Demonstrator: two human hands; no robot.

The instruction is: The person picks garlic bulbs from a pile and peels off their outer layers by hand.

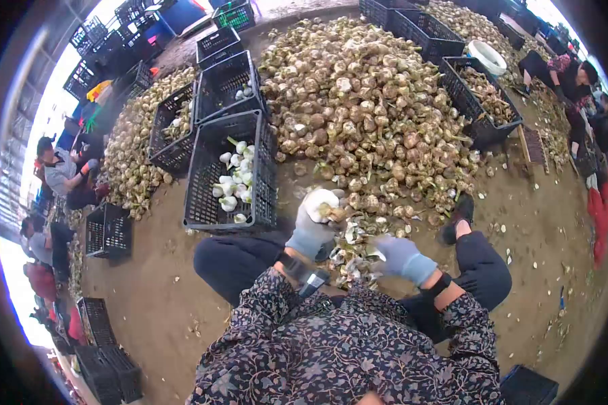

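Note:
My left hand (312,219), in a pale grey glove, holds a garlic bulb (323,202) with a white side and brownish roots, fingers wrapped round it. To the right, my right hand (398,258), also gloved, is blurred above my lap; something pale shows at its fingertips, too small to name. Between and below the hands lies a heap of peeled skins and trimmings (352,260). Left of my left hand stands a black crate (263,202) with several clean white garlic bulbs (236,177). In front of me rises a large pile of untrimmed garlic (365,101).
More black crates (226,84) stand behind the near one. At the right are a crate of garlic stems (479,101), a white basin (487,57) and a small wooden stool (534,147). Other people (64,172) sit at the left, others at the far right.

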